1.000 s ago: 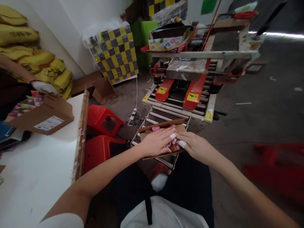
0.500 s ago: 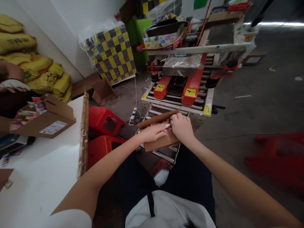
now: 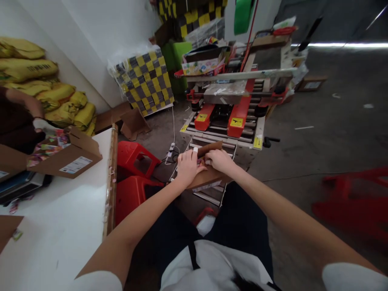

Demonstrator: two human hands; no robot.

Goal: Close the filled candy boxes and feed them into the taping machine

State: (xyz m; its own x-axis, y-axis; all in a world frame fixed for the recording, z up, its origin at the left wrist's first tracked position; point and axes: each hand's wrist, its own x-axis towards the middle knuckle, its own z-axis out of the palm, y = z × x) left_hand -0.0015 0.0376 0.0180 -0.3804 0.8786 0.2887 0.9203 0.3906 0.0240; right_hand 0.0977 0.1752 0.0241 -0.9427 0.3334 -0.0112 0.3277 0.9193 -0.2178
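A small brown cardboard box [image 3: 209,178] stands on the roller conveyor in front of me, its back flap raised. Some colourful packets [image 3: 200,161] show in the gap between my hands. My left hand [image 3: 187,165] is closed over the box's left end, with a white covering on one fingertip. Across from it, my right hand [image 3: 220,161] has its fingers bent over the right part of the opening, gripping the box there. The right fingertips are partly hidden at the flap.
A taping machine [image 3: 226,95] with orange guides stands beyond the short roller conveyor [image 3: 209,198]. To the left is a white table [image 3: 69,210] with an open carton [image 3: 75,159] of packets, a co-worker's gloved hand [image 3: 44,124] behind it. Red stools [image 3: 131,192] stand beside the table.
My left hand has gone from lying flat across the opening to closing over the box's left end. My right hand has shifted slightly left. The view has tilted up a little.
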